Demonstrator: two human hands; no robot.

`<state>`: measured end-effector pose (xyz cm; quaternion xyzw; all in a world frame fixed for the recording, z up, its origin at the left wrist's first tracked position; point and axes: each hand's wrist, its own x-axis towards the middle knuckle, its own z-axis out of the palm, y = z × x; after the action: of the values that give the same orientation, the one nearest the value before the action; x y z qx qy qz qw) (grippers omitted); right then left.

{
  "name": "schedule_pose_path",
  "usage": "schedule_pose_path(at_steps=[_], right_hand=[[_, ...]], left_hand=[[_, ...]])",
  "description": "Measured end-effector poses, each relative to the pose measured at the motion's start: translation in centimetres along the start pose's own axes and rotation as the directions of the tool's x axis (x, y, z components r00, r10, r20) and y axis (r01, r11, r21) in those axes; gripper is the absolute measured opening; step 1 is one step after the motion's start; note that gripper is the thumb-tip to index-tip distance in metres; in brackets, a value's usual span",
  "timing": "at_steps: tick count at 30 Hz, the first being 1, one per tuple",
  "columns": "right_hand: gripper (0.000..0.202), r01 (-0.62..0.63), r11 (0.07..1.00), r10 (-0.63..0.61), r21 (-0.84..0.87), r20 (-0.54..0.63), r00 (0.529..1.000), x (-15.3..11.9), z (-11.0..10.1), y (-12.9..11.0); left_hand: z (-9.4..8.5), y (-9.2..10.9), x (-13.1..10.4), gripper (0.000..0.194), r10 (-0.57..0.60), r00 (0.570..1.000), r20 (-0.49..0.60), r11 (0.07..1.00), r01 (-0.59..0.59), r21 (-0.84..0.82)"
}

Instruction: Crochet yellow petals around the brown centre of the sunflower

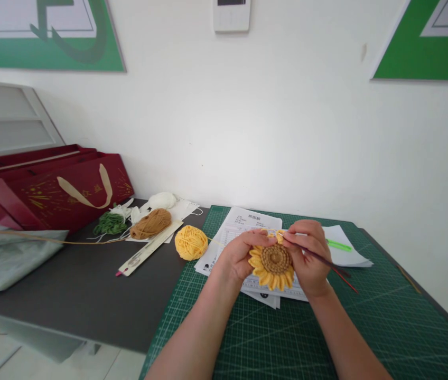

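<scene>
A crocheted sunflower (275, 260) with a brown centre and yellow petals is held up between both hands over printed sheets. My left hand (243, 252) is closed on its left edge, fingers behind the petals. In my right hand (311, 253) is a dark crochet hook (319, 257), its tip end at a small yellow loop at the flower's top. The right fingers also touch the flower's upper right edge. Yellow yarn runs left towards a yellow yarn ball (191, 243). The exact stitch at the hook's tip is too small to make out.
Beneath the hands are printed papers (224, 237) on a green cutting mat (287, 338). A bright green tool (338, 245) lies at right. Leftward are brown yarn (151, 224), green yarn (110, 223), white yarn (162, 200), a ruler-like strip (150, 249) and a red paper bag (69, 190).
</scene>
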<state>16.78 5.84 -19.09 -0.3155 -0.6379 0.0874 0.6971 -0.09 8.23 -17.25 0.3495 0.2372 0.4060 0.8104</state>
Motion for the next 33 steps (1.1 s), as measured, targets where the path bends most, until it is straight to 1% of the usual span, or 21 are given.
schedule_pose_path(at_steps=[2,4,6,10,12,14,17,19,21,22,24,27,30,33], right_hand=[[0.004,-0.04,0.996,0.04,0.086,-0.003,0.999,0.1,0.5,-0.1],[0.007,-0.099,0.98,0.101,0.174,-0.001,0.995,0.2,0.9,-0.2],[0.01,-0.152,0.957,0.157,0.246,0.0,0.988,0.3,1.1,-0.4],[0.018,-0.256,0.904,0.264,0.343,0.022,0.964,0.4,0.6,-0.7],[0.019,-0.328,0.869,0.331,0.37,0.057,0.942,0.5,0.5,-0.8],[0.022,-0.42,0.825,0.405,0.378,0.122,0.906,0.5,0.6,-0.9],[0.028,-0.538,0.766,0.487,0.353,0.228,0.843,0.5,1.2,-1.0],[0.031,-0.567,0.756,0.504,0.327,0.261,0.823,0.3,1.6,-1.0],[0.032,-0.557,0.774,0.495,0.301,0.261,0.829,0.1,1.8,-0.8],[0.031,-0.538,0.793,0.48,0.287,0.248,0.841,0.0,1.8,-0.7],[0.028,-0.469,0.847,0.429,0.25,0.2,0.881,-0.1,1.8,-0.5],[0.017,-0.303,0.939,0.288,0.164,0.112,0.951,-0.2,1.3,-0.2],[0.011,-0.148,0.987,0.142,0.059,0.09,0.986,-0.1,0.5,-0.2],[0.015,-0.057,0.998,0.055,0.028,0.073,0.996,-0.2,0.1,-0.4]], left_hand=[[-0.2,0.1,-0.1,0.038,-0.037,0.999,0.036,0.997,0.035,0.062],[-0.4,0.3,-0.3,0.037,-0.055,0.997,0.062,0.993,0.048,0.111],[-0.5,0.5,-0.5,0.037,-0.048,0.995,0.085,0.988,0.035,0.153],[-0.6,1.0,-0.8,0.035,-0.02,0.991,0.136,0.974,-0.011,0.226],[-0.7,1.2,-0.9,0.034,-0.001,0.989,0.15,0.965,-0.039,0.261],[-0.7,1.2,-1.0,0.033,0.034,0.989,0.146,0.953,-0.076,0.294],[-0.8,1.1,-0.9,0.032,0.098,0.99,0.106,0.933,-0.128,0.337],[-0.9,0.9,-0.8,0.032,0.131,0.989,0.073,0.926,-0.149,0.347],[-0.8,0.8,-0.7,0.033,0.152,0.987,0.047,0.926,-0.159,0.342],[-0.8,0.8,-0.7,0.033,0.159,0.987,0.035,0.928,-0.161,0.335],[-0.8,0.7,-0.7,0.033,0.169,0.986,0.01,0.934,-0.163,0.319],[-0.7,0.4,-0.7,0.033,0.17,0.985,-0.027,0.944,-0.155,0.293],[-0.8,0.1,-0.5,0.034,0.107,0.994,-0.019,0.96,-0.098,0.262],[-0.8,0.0,-0.2,0.036,-0.015,0.999,0.051,0.969,0.002,0.246]])
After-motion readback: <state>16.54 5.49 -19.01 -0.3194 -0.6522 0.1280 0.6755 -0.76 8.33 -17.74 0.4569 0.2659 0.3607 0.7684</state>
